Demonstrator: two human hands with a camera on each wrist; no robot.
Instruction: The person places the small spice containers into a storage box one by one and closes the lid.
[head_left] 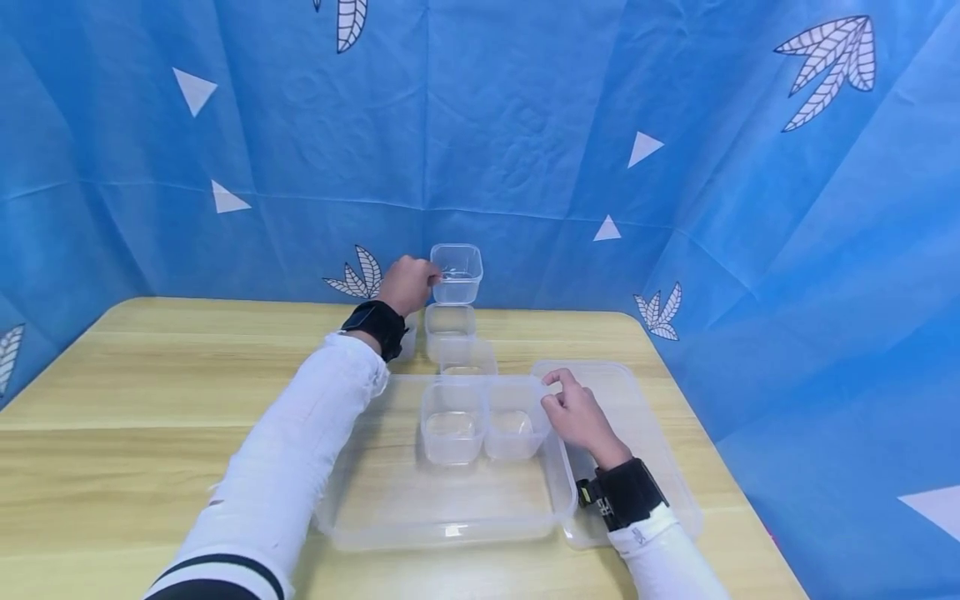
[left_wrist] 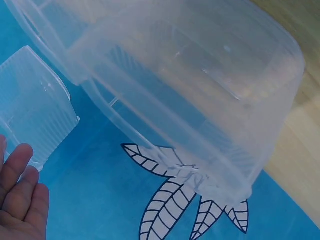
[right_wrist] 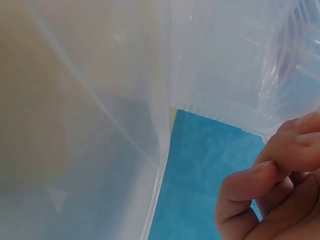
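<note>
At the back of the table, my left hand pinches the left side of a clear square plastic container. In the left wrist view the fingers lie by this container's corner. My right hand has bent fingers at the right rim of another clear container, which sits inside a large clear bin. A matching container stands beside it in the bin. The right wrist view shows the curled fingers against a container corner.
Behind the bin stand more clear containers, one below the held one, one at the bin's far wall, another partly behind my left wrist. A flat clear lid lies right of the bin. A blue cloth hangs behind the table.
</note>
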